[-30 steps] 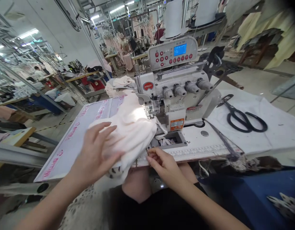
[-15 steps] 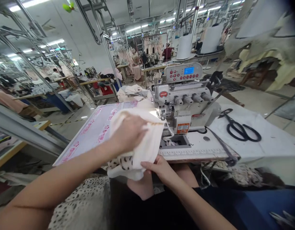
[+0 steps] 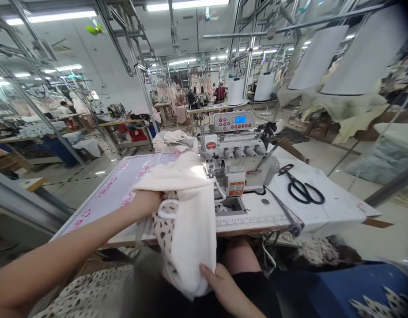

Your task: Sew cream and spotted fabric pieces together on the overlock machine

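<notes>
Two hands: left hand (image 3: pixel 147 202) sunk into one cream knit garment with spotted lining (image 3: pixel 187 234), grip hidden; right hand (image 3: pixel 220 282) half-closed on its lower fold, at the edge of the white bench (image 3: pixel 250 223), before one overlock sewing machine (image 3: pixel 235 157).

You have an overlock sewing machine (image 3: pixel 235 152) straight ahead, its control panel (image 3: pixel 233 121) showing a small blue display. To its right, black-handled tailor's scissors (image 3: pixel 301 190) lie on a white sheet (image 3: pixel 326 207) (blades pointing up and left, toward the machine). A printed ruler scale (image 3: pixel 252 222) runs along the table's front edge, and a sheet with pink lettering (image 3: pixel 119 190) covers the table left of the machine. Pale folded garments (image 3: pixel 174 141) are heaped behind it. Farther off, you can see a person in a red top (image 3: pixel 220 92) near large white cylinders (image 3: pixel 236 92), with pale garments hanging on racks (image 3: pixel 167 95).
</notes>
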### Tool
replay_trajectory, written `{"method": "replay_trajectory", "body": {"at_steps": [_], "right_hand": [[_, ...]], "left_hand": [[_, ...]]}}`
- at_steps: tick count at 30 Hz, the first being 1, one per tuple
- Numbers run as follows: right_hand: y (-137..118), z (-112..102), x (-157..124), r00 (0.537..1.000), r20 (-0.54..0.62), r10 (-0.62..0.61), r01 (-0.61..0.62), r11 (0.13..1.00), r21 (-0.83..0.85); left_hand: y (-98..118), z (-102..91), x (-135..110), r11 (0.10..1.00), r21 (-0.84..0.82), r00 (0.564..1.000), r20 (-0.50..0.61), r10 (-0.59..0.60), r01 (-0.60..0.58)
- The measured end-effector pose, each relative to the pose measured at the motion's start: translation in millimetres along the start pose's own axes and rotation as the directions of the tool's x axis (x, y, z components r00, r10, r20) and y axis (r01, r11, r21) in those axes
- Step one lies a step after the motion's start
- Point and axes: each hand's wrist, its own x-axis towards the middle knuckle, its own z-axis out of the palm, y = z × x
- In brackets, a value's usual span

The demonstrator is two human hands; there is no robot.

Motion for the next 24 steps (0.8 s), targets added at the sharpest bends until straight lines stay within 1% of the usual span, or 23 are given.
{"method": "replay_trajectory", "body": {"at_steps": [1,2,3,4,5,6,7,8,9,10,11,12,13,14,15,16,17,18,19,21,22,24], "right_hand": [[1,-7,2,0.998,-0.031,-0.058,0.052,0.985,-0.165],[-1,-14,3,0.993,-0.041,-0.115,0.098,0.950,-0.295],[-4,-20,4,0.986,-0.043,-0.163,0.135,0.916,-0.379],[-9,-25,3,0.979,-0.046,-0.197,0.160,0.892,-0.423],[-13,-28,3,0.975,-0.049,-0.219,0.175,0.880,-0.443],[-16,-29,2,0.971,-0.049,-0.232,0.186,0.873,-0.451],[-18,-30,1,0.969,-0.046,-0.243,0.196,0.868,-0.457],[-18,-30,1,0.966,-0.043,-0.256,0.207,0.859,-0.467],[-17,-29,0,0.962,-0.035,-0.272,0.221,0.846,-0.485],[-15,-28,1,0.957,-0.027,-0.288,0.235,0.828,-0.509],[-12,-28,1,0.953,-0.022,-0.303,0.244,0.807,-0.538],[-9,-28,1,0.950,-0.019,-0.313,0.247,0.784,-0.570],[-6,-28,1,0.947,-0.019,-0.320,0.245,0.761,-0.601],[-4,-29,1,0.945,-0.022,-0.326,0.240,0.740,-0.628],[-3,-30,0,0.943,-0.024,-0.332,0.238,0.721,-0.651],[-3,-31,-1,0.939,-0.026,-0.343,0.239,0.704,-0.669],[-4,-33,-3,0.932,-0.025,-0.362,0.247,0.686,-0.685],[-6,-35,-5,0.918,-0.025,-0.395,0.266,0.662,-0.701],[-9,-36,-7,0.897,-0.023,-0.442,0.292,0.629,-0.720],[-19,-39,-10,0.834,-0.012,-0.551,0.344,0.538,-0.770],[-25,-40,-10,0.799,-0.005,-0.601,0.361,0.487,-0.795],[-39,-38,-7,0.729,0.007,-0.685,0.381,0.398,-0.835]], "left_hand": [[-2,-0.9,-2,1.000,-0.005,0.999,-0.034,-0.012,0.012],[-3,-1.2,-5,1.000,-0.012,0.998,-0.057,-0.017,0.016],[-2,-0.6,-9,1.000,-0.019,0.995,-0.097,-0.017,0.015],[-1,1.1,-13,1.000,-0.021,0.986,-0.167,-0.016,0.013],[0,3.8,-16,1.000,-0.015,0.963,-0.270,-0.014,0.011],[0,7.1,-18,1.000,0.004,0.919,-0.395,-0.006,0.009],[-2,10.5,-18,0.999,0.031,0.851,-0.525,0.010,0.007],[-5,13.6,-16,0.998,0.060,0.771,-0.636,0.038,0.001],[-9,15.7,-13,0.996,0.085,0.695,-0.716,0.067,-0.009],[-15,16.6,-8,0.995,0.099,0.641,-0.763,0.086,-0.016],[-21,16.0,-3,0.994,0.105,0.603,-0.792,0.092,-0.014],[-27,14.1,2,0.994,0.109,0.585,-0.806,0.093,-0.007],[-33,11.1,7,0.993,0.119,0.589,-0.802,0.099,-0.004],[-39,7.4,11,0.991,0.137,0.612,-0.783,0.113,-0.009],[-44,3.1,15,0.988,0.154,0.648,-0.750,0.135,-0.028],[-48,-1.5,17,0.984,0.165,0.685,-0.709,0.166,-0.068],[-51,-6.5,18,0.980,0.159,0.714,-0.672,0.198,-0.122],[-53,-12.0,17,0.975,0.136,0.729,-0.649,0.220,-0.173],[-54,-18.1,14,0.972,0.104,0.733,-0.642,0.227,-0.209],[-50,-33.0,3,0.968,0.049,0.746,-0.629,0.220,-0.245],[-44,-41.4,-6,0.967,0.035,0.765,-0.604,0.222,-0.253],[-25,-58.1,-25,0.954,0.038,0.823,-0.497,0.276,-0.297]]}}
